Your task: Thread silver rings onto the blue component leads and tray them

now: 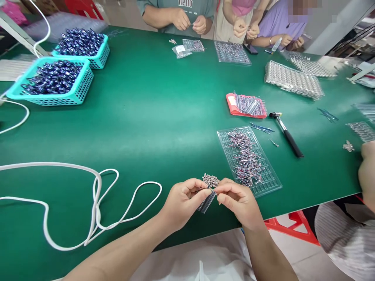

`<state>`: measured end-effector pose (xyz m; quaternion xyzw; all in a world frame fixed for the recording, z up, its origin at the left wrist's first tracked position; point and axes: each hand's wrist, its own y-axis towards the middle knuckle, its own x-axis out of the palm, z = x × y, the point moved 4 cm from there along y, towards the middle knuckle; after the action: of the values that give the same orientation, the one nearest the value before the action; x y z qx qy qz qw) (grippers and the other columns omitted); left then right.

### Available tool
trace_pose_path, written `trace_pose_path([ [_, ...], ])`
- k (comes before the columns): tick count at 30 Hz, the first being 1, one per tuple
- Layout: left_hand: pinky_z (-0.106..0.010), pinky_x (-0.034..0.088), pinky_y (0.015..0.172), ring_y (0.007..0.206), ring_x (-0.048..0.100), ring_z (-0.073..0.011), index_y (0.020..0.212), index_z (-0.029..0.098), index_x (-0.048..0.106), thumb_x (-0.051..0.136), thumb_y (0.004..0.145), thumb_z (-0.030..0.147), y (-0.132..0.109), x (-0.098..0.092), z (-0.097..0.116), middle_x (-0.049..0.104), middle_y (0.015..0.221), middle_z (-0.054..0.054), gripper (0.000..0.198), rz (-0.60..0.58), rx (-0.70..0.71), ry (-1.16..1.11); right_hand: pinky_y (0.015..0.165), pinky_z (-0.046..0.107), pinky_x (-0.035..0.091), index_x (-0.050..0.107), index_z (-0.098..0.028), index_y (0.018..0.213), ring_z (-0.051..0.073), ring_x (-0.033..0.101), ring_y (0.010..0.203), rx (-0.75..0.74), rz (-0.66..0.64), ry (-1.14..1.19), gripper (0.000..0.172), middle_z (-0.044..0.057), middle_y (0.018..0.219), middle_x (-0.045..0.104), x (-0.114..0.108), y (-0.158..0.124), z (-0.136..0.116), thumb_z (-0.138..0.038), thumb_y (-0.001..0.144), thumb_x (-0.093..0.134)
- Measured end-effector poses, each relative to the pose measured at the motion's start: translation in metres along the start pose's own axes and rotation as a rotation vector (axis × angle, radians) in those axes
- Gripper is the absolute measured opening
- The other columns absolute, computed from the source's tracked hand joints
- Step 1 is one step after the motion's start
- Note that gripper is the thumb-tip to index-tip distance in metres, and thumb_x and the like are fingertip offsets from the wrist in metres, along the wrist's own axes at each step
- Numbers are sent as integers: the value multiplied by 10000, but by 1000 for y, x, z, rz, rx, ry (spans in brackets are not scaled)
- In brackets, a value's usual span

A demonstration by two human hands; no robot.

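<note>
Near the table's front edge, my left hand (181,201) is closed in a pinch, thumb against index finger, on a small thin part whose kind I cannot make out. Close by on the right, my right hand (241,203) also pinches at the same spot, its fingertips almost meeting the left ones. A dark strip of thin ribbed pieces (207,202) shows just below the fingertips; whether it is held or lies on the table I cannot tell. Behind the fingers sits a small pile of round metal bits (211,180). A clear plastic tray (271,179) with many thin-wired parts (246,158) lies to the right.
A hammer (287,134) and a red packet (233,105) topped with thin parts lie beyond the tray. Loose white cable (96,195) loops at left. Turquoise baskets (83,84) hold shiny dark-blue pieces. Co-workers' hands (190,22) are across the table; another person sits at right.
</note>
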<state>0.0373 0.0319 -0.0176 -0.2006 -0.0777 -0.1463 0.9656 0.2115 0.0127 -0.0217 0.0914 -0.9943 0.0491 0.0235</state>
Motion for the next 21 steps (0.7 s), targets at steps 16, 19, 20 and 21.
trace_pose_path([
  [16,-277,534,678,682,608,-154,810,158,680,670,854,318,-3,2,-1,641,742,-18,166,-193,-1,143,609,257,452,735,-211,859,124,546,675,43,19,-21,156,15,797,603,-1,-12,-7,-362,884,705],
  [19,-269,517,652,663,598,-151,797,150,683,650,873,316,-4,2,1,641,719,-21,186,-275,18,178,603,254,436,730,-205,857,119,533,665,57,-20,25,159,7,789,585,0,-16,-8,-364,869,722],
  [20,-273,515,651,660,599,-154,793,147,683,644,879,316,-4,3,2,646,713,-26,193,-306,22,190,600,254,429,729,-204,861,117,530,664,58,-24,17,155,7,796,585,-1,-17,-9,-359,869,723],
  [21,-278,514,654,661,600,-158,793,145,683,638,883,314,-4,4,2,652,713,-30,197,-327,24,198,600,254,421,728,-204,867,117,529,668,57,-24,-9,147,9,805,587,-2,-19,-9,-351,873,719],
])
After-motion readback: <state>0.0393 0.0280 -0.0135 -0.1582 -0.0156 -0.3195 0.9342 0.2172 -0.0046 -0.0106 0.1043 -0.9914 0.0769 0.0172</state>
